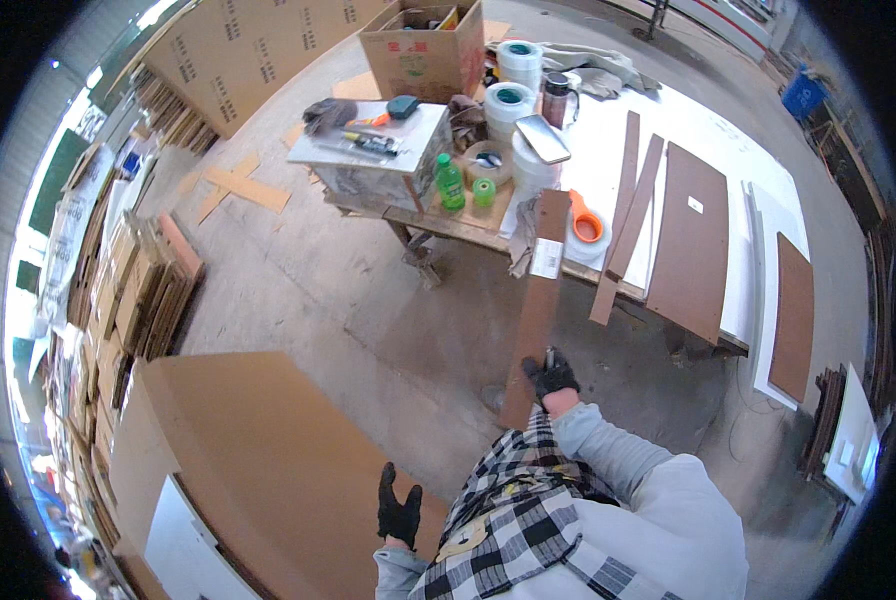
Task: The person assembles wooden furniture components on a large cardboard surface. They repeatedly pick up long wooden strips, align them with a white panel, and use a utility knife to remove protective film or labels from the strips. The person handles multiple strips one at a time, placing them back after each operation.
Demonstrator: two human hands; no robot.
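A long brown board strip [535, 320] with a white label reaches from the table edge down to my waist. My right hand [551, 375], in a black glove, is closed at the strip's right edge, with fingers lying over it. A small shiny thing shows by those fingers, too small to name. My left hand [399, 512], also in a black glove, is held low at my left side. Its thumb and fingers are apart with nothing between them. Behind it is a large brown sheet [298, 440]. Near the strip's far end is an orange tape dispenser [587, 228].
The table [488, 238] carries tape rolls [509, 102], a green bottle [450, 182], a dark flask [558, 100], a cardboard box [423, 55] and brown panels [690, 235]. Stacked boards [143, 290] stand at left. Cardboard strips [243, 188] lie on the floor. A blue bin [803, 95] is far right.
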